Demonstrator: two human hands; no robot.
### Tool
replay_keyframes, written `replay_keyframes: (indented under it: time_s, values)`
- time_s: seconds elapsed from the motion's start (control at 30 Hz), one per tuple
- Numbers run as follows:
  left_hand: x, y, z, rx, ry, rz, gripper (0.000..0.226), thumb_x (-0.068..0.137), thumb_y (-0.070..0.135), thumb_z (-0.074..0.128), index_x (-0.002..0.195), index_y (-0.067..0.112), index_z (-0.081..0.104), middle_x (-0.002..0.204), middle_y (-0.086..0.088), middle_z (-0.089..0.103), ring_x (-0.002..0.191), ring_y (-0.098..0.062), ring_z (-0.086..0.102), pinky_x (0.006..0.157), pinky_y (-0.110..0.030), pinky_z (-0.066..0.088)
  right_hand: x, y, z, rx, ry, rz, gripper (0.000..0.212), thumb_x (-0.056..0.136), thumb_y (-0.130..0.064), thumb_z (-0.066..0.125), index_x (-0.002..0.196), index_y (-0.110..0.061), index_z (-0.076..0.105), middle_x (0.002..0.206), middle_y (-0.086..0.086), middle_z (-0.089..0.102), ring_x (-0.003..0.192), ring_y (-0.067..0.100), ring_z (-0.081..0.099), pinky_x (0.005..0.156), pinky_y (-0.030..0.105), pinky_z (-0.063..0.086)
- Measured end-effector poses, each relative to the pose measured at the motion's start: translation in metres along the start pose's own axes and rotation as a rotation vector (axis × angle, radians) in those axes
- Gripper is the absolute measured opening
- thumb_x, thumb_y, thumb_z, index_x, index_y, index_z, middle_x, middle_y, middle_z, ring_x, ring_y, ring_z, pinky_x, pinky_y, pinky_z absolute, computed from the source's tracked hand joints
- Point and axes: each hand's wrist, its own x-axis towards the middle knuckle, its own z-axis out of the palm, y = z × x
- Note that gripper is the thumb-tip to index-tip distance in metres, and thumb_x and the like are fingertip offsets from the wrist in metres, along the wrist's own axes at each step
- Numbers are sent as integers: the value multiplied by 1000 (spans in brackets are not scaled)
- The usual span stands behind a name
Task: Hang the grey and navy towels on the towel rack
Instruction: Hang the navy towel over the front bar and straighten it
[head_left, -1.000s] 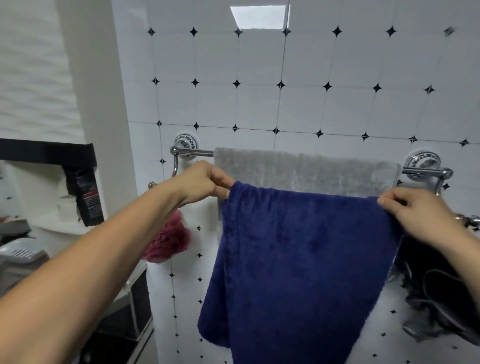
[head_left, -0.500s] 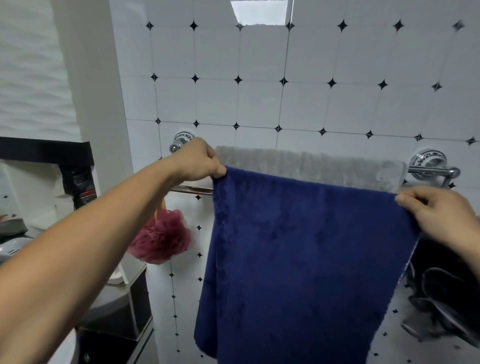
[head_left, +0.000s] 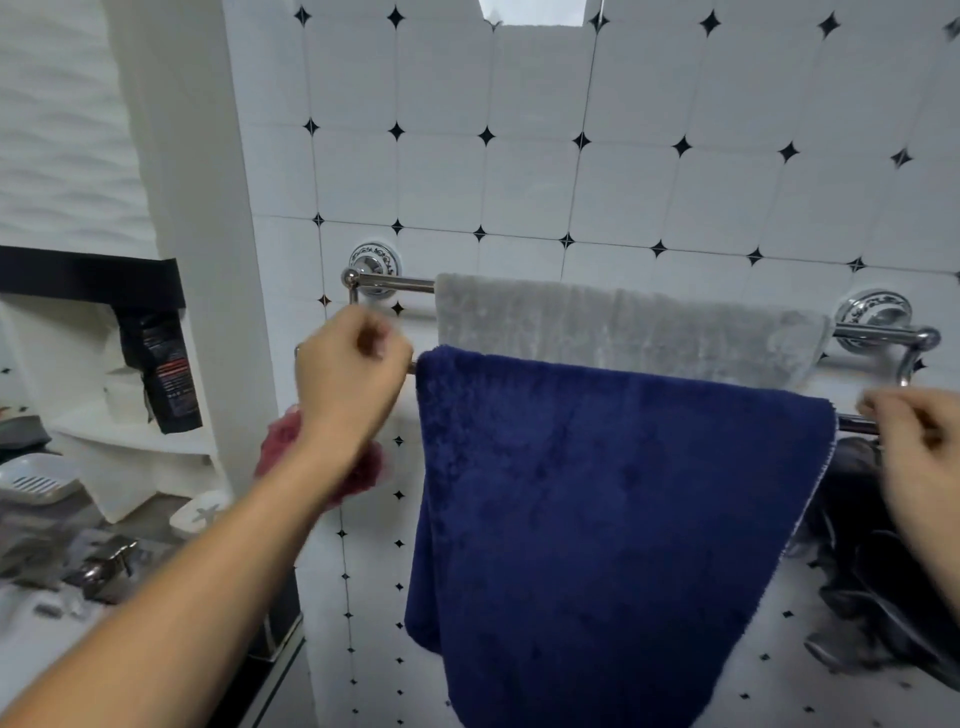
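While the left hand hovers just left of the navy towel, its fingers are loosely curled on nothing, a pink pouf partly hidden behind the wrist. That towel, deep blue and plush, drapes over the front bar of the rack. Behind it, the grey towel, pale and fluffy, lies over the rear bar. At far right, the right hand is blurred, empty, just beside the navy edge.

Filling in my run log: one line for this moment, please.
navy towel: draped on front bar | grey towel: on rear bar | left hand, right hand: off towel
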Motion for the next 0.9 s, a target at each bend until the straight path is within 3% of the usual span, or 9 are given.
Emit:
replay_keyframes:
  time_s: [0.07,0.13,0.27,0.33,0.43,0.57,0.73,0.83,0.9]
  values:
    - [-56,-26,0,-52,-82,-59,11,82,23,58,78,32,61,69,11,64,64,-3,58,65,-19,49,-36,19,14,62,-35,126,30,90,-56,44,103,-40,65,80,-15,72,67,14,71,59,41,60]
    - [-87,-46,12,3,-362,-152,14,88,15,63,98,23,68,82,10,68,75,-8,64,75,-31,56,-60,18,29,6,-194,185,12,87,-35,56,95,-37,64,78,-14,73,74,13,69,55,33,54]
    - [-68,-31,39,-425,-507,-273,23,89,10,63,100,30,64,87,18,71,79,1,66,65,-18,54,-51,-18,40,436,-363,224,44,81,8,68,103,-30,68,98,-18,76,89,-1,70,62,11,54]
    - [-51,-15,49,-545,-394,-361,26,84,16,59,72,39,64,63,22,63,57,7,56,51,-11,44,-42,-35,41,611,-296,263,40,82,9,66,106,-23,68,94,-18,76,82,-2,71,62,15,57]
    - [-40,-16,59,-553,-247,-440,47,81,6,57,43,33,53,42,22,44,41,5,36,41,-11,32,-34,-44,42,670,-227,349,22,84,4,64,97,-12,69,62,-6,73,46,9,64,38,25,50]
    - [-35,-30,60,-502,-255,-440,44,88,8,64,48,27,59,45,19,52,42,5,41,42,-18,35,-25,-39,40,735,-226,393,15,82,2,68,90,-9,73,78,7,77,64,21,71,59,36,62]
    - [-38,-24,58,-506,-85,-361,31,83,2,68,65,27,68,76,10,64,59,6,56,56,-13,48,-24,-33,38,789,-311,337,28,84,6,61,87,-16,77,82,6,78,68,18,74,61,30,61]
    - [-41,-22,54,-846,-227,-606,30,89,0,56,75,21,72,64,7,67,56,-7,58,50,-23,49,-24,-34,34,840,-369,345,34,85,7,54,86,-16,79,72,1,76,59,11,70,52,22,56]
    - [-41,-19,51,-839,-351,-618,36,91,1,51,71,23,72,57,9,62,48,-7,51,44,-22,45,-23,-35,33,844,-374,354,34,85,7,52,84,-15,79,66,-2,73,52,9,66,46,18,51]
